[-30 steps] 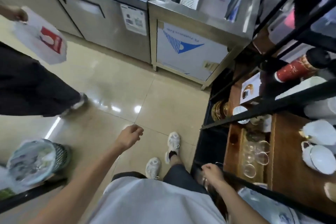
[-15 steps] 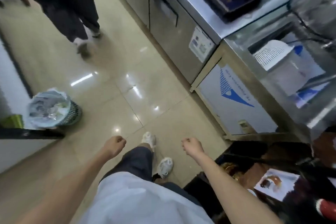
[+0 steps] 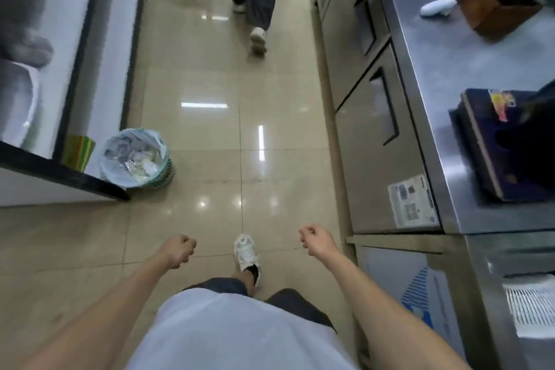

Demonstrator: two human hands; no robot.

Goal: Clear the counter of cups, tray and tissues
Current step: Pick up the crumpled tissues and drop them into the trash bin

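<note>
Below, both grips, left hand (image 3: 177,251) and right hand (image 3: 312,239), curled empty; lined bin (image 3: 136,159) trash-filled.

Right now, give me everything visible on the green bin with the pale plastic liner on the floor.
The small round green waste bin with a pale bluish plastic liner stands upright on the glossy beige tiled floor, left of the aisle, beside the dark edge of the white counter. The liner folds over the rim, hiding most of the green mesh-looking wall. It is nearly full of crumpled pale rubbish. Neither hand touches it.
</note>
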